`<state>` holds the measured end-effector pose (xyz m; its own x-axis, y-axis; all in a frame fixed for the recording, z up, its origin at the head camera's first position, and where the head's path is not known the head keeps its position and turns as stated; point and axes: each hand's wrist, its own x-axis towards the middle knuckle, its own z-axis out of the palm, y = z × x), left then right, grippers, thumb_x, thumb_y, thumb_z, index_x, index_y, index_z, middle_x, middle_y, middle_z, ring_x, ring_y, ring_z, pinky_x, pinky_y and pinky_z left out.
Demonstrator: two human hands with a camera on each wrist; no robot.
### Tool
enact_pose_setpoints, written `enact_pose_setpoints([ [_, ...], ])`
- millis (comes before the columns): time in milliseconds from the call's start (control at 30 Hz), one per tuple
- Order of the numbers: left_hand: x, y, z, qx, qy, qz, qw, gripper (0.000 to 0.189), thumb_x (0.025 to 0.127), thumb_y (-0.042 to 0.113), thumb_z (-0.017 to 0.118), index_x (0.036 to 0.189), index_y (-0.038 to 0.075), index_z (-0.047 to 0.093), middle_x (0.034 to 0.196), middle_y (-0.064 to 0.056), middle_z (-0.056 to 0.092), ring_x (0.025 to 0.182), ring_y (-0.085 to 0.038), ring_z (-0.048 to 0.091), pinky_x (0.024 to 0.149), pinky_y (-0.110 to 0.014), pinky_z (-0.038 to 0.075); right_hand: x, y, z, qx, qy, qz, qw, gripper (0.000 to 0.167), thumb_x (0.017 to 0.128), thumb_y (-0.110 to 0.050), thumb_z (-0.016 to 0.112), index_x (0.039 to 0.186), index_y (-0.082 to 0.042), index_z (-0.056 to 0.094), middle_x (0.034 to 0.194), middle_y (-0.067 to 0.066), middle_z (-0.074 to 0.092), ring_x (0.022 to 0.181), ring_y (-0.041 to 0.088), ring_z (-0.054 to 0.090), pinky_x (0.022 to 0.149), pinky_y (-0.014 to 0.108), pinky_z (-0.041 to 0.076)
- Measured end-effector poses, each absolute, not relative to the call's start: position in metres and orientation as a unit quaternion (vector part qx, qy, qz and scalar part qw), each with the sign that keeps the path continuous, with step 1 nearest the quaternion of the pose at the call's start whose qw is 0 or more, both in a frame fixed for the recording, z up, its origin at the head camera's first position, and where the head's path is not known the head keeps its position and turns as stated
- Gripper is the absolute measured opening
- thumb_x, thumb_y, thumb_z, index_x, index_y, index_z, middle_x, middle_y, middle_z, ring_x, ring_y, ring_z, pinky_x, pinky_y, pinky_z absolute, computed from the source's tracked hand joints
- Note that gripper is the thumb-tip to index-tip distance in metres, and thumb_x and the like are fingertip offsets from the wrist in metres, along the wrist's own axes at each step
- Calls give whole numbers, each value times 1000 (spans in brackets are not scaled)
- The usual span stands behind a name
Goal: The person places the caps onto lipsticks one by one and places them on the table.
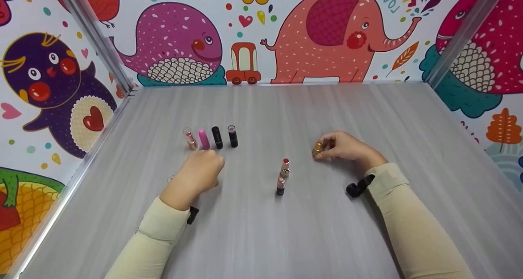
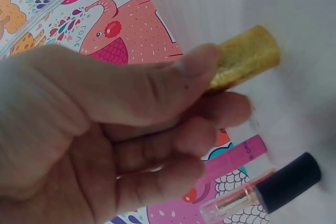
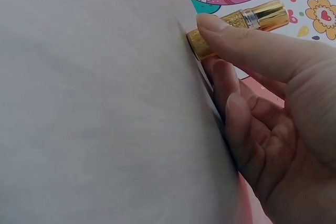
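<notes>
My left hand [image 1: 198, 172] pinches a gold glittery lipstick cap [image 2: 251, 56] between thumb and fingers; the hand hides that cap in the head view. On the right, my right hand [image 1: 345, 146] grips a gold lipstick tube [image 3: 226, 31] by its glittery base, low at the table surface. Its shiny gold upper part [image 3: 270, 15] sticks out past the thumb. Two uncapped lipsticks stand between the hands: a red one [image 1: 285, 169] and, nearer me, a pink-tipped one with a black base [image 1: 280, 187].
Beyond my left hand stands a row: a clear-capped lipstick [image 1: 190, 141], a pink tube [image 1: 204, 140], a black tube [image 1: 217, 137] and a black clear-topped one [image 1: 233, 137]. A clear rim [image 1: 170, 178] peeks out beside the left wrist. Printed panels [image 1: 253, 34] border the grey table [image 1: 253, 238].
</notes>
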<state>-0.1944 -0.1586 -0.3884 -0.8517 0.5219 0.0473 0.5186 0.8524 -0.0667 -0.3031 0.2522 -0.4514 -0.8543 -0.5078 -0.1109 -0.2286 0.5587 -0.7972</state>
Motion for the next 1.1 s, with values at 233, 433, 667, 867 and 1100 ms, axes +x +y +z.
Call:
enact_pose_setpoints([
  [233,-194,-159,-386,-271,-962,27,35,23,71,-10,80,67,3,62,71,-12,66,62,-24,60,60,-45,60,-305,253,-450,-226,864,-421,160,22,89,-11,88,102,-1,74,85,2,67,72,11,58,62,21,50],
  [433,-192,-159,-386,-279,-959,24,50,24,71,-11,79,65,3,61,67,-11,64,59,-20,53,56,-44,58,-307,253,-451,-217,860,-430,165,19,90,-10,86,102,-1,74,88,2,68,73,11,59,62,22,51],
  [667,-191,-157,-389,-276,-959,37,58,19,73,-8,81,68,2,66,69,-13,67,61,-27,65,56,-47,59,-306,255,-454,-213,860,-431,171,20,90,-13,87,103,-3,75,90,2,70,77,12,60,65,23,51],
  [867,-188,-160,-380,-274,-959,31,61,19,75,-2,84,69,3,67,69,-11,69,60,-26,65,56,-47,59,-306,257,-455,-214,856,-438,173,22,90,-14,87,104,-1,75,89,3,69,75,11,59,64,22,50],
  [1100,-178,-170,-352,-277,-954,-33,113,12,87,13,88,85,5,80,83,-8,79,69,-25,73,60,-42,61,-306,257,-454,-213,854,-440,180,22,91,-14,86,104,-1,75,90,5,68,76,13,58,65,22,50],
])
